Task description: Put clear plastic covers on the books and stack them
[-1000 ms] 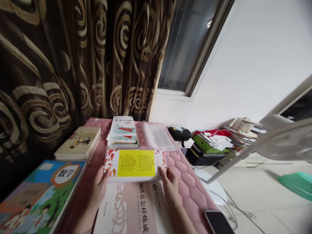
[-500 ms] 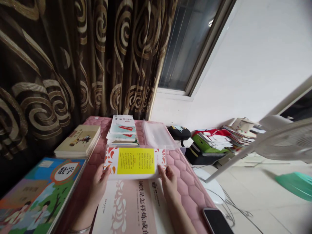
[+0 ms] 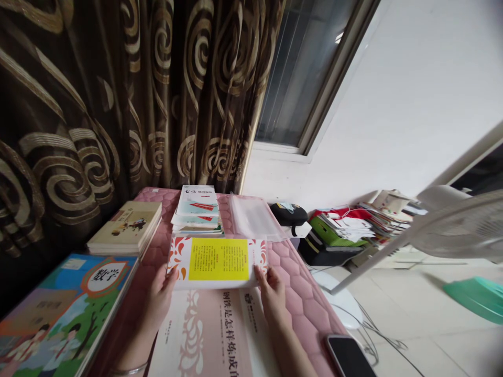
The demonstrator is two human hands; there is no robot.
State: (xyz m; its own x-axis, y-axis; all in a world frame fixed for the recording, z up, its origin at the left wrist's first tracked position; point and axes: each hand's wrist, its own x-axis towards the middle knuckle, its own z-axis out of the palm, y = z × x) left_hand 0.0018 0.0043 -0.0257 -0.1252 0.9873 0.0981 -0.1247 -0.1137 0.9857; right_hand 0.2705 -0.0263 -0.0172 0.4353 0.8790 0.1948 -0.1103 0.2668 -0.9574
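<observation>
A book with a yellow panel and red-orange swirls stands tilted up on the pink quilted surface. My left hand grips its left edge and my right hand grips its right edge, fingers closed on the cover. Under and in front of it lies a pink-and-white book with large characters.
A colourful textbook lies at the near left, a beige book stack behind it, and a white-teal stack beside a clear plastic sleeve. A phone lies near the right edge. A fan and floor clutter are right.
The held book has shifted very slightly up and left; both hands keep their grip.
</observation>
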